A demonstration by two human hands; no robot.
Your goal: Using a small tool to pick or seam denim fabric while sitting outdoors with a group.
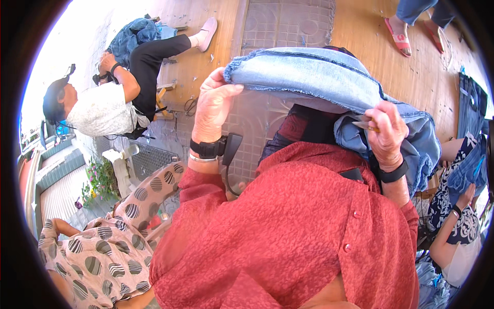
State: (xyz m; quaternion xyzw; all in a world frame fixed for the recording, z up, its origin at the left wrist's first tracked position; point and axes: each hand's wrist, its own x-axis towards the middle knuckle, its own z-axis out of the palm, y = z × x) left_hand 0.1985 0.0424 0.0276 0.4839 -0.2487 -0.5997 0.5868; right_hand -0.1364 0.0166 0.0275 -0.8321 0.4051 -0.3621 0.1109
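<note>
Light blue jeans [303,72] stretch across in front of me, one leg pulled out flat between my hands. The leg's raw, frayed hem is pinched between the thumb and fingers of my left hand [212,105]. My right hand [387,129] is closed around what look like small thread snips [362,125]; a pointed metal blade sticks out to the left, and the rest is mostly hidden in the fingers. That hand is at the right end of the leg, against the bunched denim that hangs down over my lap.
At the left a seated person [103,110] handles dark denim [136,38]. Someone in spotted clothing [98,252] is close at lower left. Another person [458,221] holds denim at the right. Sandalled feet [399,38] stand at upper right. Scraps dot the wood-patterned floor [411,77].
</note>
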